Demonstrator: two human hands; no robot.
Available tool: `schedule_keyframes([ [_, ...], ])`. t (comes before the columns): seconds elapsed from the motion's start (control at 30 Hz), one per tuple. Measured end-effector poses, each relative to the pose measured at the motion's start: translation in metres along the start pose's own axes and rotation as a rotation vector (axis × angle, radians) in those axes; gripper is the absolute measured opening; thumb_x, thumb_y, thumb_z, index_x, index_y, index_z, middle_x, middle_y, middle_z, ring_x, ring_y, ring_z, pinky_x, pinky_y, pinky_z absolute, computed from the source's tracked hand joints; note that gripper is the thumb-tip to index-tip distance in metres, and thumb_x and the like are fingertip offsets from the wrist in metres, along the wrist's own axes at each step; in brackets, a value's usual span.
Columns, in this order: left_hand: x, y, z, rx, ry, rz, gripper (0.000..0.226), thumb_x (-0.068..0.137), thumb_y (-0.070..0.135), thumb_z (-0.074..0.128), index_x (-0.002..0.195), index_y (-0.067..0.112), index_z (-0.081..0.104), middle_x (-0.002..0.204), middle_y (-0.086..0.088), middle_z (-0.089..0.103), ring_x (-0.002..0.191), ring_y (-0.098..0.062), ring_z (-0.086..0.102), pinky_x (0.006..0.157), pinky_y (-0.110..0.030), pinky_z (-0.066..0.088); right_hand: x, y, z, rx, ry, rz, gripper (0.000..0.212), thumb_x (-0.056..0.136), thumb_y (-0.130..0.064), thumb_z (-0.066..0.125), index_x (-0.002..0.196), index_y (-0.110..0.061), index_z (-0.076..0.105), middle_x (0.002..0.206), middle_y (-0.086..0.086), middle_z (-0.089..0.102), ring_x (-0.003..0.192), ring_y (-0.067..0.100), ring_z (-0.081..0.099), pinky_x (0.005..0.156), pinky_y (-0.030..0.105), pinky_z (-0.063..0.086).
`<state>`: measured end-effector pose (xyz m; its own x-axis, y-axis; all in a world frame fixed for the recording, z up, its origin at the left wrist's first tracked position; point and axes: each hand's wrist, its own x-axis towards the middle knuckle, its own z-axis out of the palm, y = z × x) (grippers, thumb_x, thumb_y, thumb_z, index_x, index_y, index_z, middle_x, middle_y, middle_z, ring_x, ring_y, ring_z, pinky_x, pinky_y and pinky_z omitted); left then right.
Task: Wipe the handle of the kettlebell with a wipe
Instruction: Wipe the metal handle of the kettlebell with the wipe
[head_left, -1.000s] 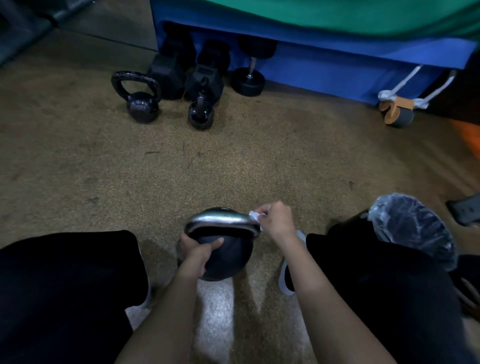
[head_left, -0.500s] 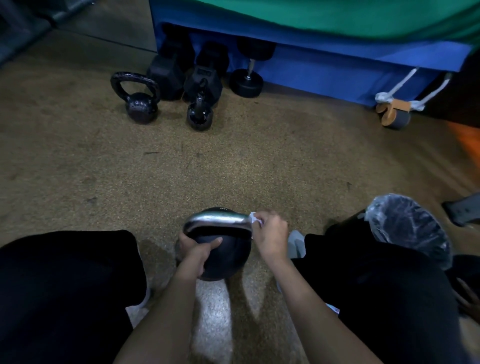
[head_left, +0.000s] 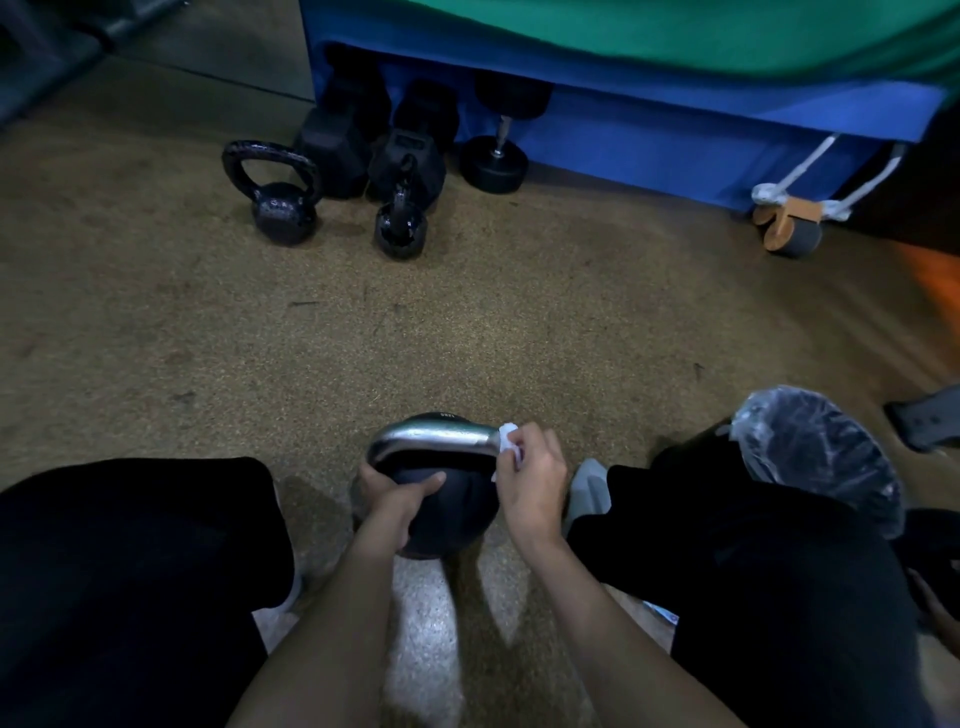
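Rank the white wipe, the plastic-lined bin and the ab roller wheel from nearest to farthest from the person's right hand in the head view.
1. White wipe, pinched in the right hand, at the right end of the kettlebell handle.
2. Plastic-lined bin, close by on the right.
3. Ab roller wheel, far ahead to the right, by the blue mat.

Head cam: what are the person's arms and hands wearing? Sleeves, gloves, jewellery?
Left hand and right hand are bare: no gloves, no rings, watch or bands visible in the dim light. Both forearms are uncovered down to the frame edge; no sleeves in view. Black trousers cover the legs.
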<state>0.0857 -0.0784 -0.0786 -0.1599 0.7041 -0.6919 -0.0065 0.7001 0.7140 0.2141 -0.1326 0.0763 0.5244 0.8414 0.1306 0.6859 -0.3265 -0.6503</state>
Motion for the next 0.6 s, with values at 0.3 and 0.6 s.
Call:
schedule_keyframes([
  [0.3, 0.002, -0.003, 0.000, 0.014, 0.037, -0.009, 0.123, 0.056, 0.023, 0.107, 0.154, 0.031, 0.032, 0.162, -0.007, 0.047, 0.147, -0.038, 0.048, 0.111, -0.074, 0.045, -0.008, 0.002, 0.006, 0.059, 0.024, 0.022, 0.008, 0.078, 0.005, 0.055, 0.080, -0.003, 0.056, 0.086, 0.005, 0.048, 0.070, 0.013, 0.041, 0.064, 0.012, 0.024],
  [0.6, 0.004, -0.004, 0.003, 0.018, 0.032, -0.010, 0.128, 0.053, 0.027, 0.107, 0.155, 0.032, 0.031, 0.164, -0.007, 0.044, 0.150, -0.040, 0.045, 0.113, -0.074, 0.043, -0.017, 0.012, 0.019, 0.049, -0.052, 0.023, 0.018, 0.077, 0.009, 0.053, 0.073, -0.009, 0.055, 0.082, -0.002, 0.043, 0.065, 0.015, 0.047, 0.063, 0.021, 0.042],
])
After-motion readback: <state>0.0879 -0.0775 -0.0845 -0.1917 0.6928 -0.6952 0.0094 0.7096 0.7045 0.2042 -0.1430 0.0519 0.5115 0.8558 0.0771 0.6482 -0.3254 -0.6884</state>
